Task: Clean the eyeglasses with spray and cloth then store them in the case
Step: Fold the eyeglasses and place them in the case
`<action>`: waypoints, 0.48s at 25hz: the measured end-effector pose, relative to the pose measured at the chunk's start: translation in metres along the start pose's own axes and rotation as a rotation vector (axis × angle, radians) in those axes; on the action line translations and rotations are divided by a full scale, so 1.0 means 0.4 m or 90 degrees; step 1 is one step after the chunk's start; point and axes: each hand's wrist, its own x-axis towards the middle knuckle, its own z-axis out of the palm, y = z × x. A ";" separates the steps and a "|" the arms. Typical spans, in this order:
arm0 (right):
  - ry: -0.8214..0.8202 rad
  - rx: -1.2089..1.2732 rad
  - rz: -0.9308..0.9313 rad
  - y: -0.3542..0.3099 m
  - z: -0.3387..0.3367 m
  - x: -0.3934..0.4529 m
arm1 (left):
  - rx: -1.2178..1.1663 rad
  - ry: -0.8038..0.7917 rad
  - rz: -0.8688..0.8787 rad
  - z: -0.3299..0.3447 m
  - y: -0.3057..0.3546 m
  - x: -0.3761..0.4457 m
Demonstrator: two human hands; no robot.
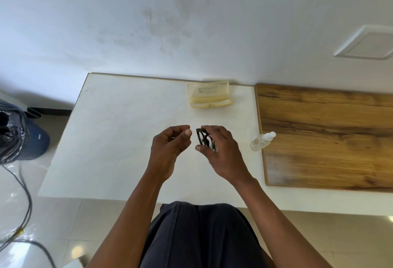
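Note:
My right hand (pixel 221 150) grips the black-framed eyeglasses (pixel 204 139) above the middle of the white table (pixel 106 140); the frame sits between thumb and fingers, partly hidden by them. My left hand (pixel 170 146) hovers just left of the glasses, fingers curled and pinched together, with nothing visible in it. A pale yellow translucent case (pixel 209 94) lies open at the table's far edge. A small clear spray bottle (pixel 262 141) lies on its side to the right of my right hand. No cloth is visible.
A wooden board (pixel 329 136) covers the table's right part, its edge beside the bottle. A white wall rises behind the table. On the floor at left stand a black bag (pixel 10 138), a blue container (pixel 37 140) and cables (pixel 25 204).

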 end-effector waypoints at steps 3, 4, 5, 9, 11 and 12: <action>0.007 0.267 0.080 0.005 -0.025 0.008 | 0.034 0.081 -0.033 -0.003 -0.015 0.006; 0.001 0.366 0.105 0.008 -0.031 0.009 | 0.038 0.103 -0.047 -0.003 -0.020 0.009; -0.005 0.448 0.122 0.013 -0.035 0.009 | 0.036 0.121 -0.061 -0.005 -0.025 0.012; 0.007 0.638 0.124 0.037 -0.041 0.011 | 0.002 0.146 -0.112 -0.012 -0.035 0.022; 0.011 0.696 0.135 0.045 -0.041 0.011 | -0.018 0.129 -0.127 -0.014 -0.038 0.022; 0.013 0.717 0.144 0.048 -0.041 0.011 | -0.038 0.116 -0.131 -0.014 -0.038 0.021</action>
